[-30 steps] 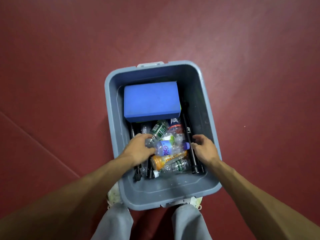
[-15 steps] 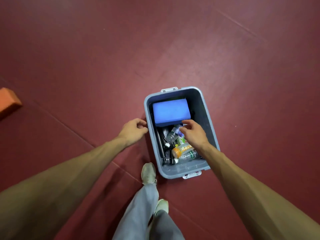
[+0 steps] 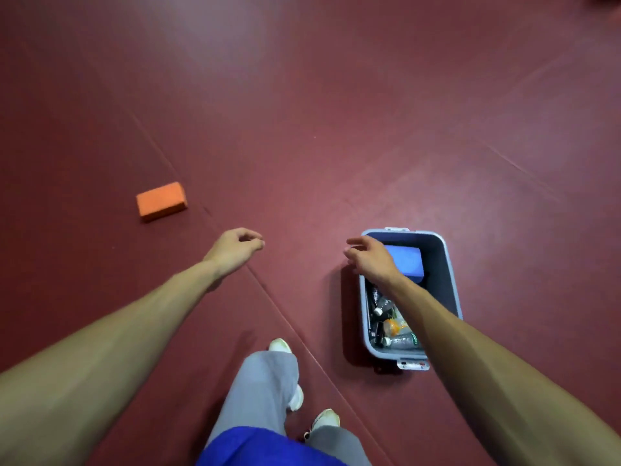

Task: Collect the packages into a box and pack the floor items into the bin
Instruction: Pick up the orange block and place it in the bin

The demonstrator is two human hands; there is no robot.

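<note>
**Both hands empty beside the packed bin**

The grey bin stands on the dark red floor and serves as the landmark here. Inside it, a blue foam block lies at the far end, and a heap of plastic bottles, among them an orange bottle, fills the near end. The right hand hovers over the bin's far left corner, fingers loosely curled and apart, gripping nothing; its forearm crosses above the bottles. The left hand hangs in the air well to the left of the bin, fingers curled loosely with a gap between thumb and fingertips, also empty. An orange foam block lies on the floor farther left of the bin and beyond the left hand, well apart from both. The person's grey trouser legs and white shoes stand just left of the bin's near end.
</note>
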